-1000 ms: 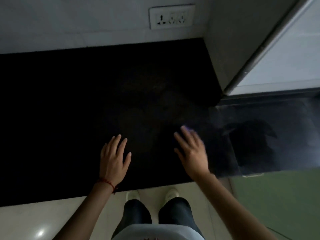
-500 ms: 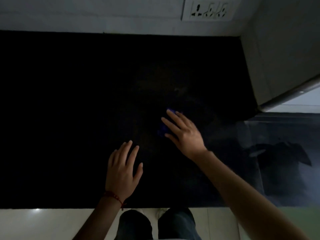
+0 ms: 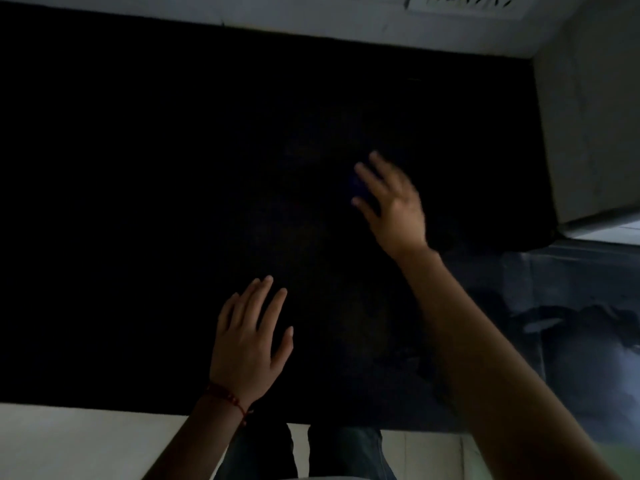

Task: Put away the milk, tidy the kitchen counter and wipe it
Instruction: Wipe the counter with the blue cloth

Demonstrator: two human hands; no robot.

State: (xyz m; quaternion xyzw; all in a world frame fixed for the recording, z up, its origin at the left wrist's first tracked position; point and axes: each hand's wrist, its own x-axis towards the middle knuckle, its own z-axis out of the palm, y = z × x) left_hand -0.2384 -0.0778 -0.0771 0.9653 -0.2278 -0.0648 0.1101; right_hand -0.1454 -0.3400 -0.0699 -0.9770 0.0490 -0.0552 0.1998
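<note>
Dark blue cloth [image 3: 356, 183], barely seen, is pressed on black stone counter [image 3: 138, 202] by flat right hand [image 3: 394, 209]; left hand [image 3: 247, 344] rests open. Streaks may be missed in dimness.

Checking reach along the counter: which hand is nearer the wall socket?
Right. The right hand lies farther back, below the wall socket; the left hand rests near the counter's front edge.

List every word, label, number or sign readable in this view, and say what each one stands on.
None can be read.
Wall socket plate: only slot openings show, cut off by the top edge; no lettering visible.
Black counter: no text or marks.
Red wrist cord by the left hand: no writing.
</note>
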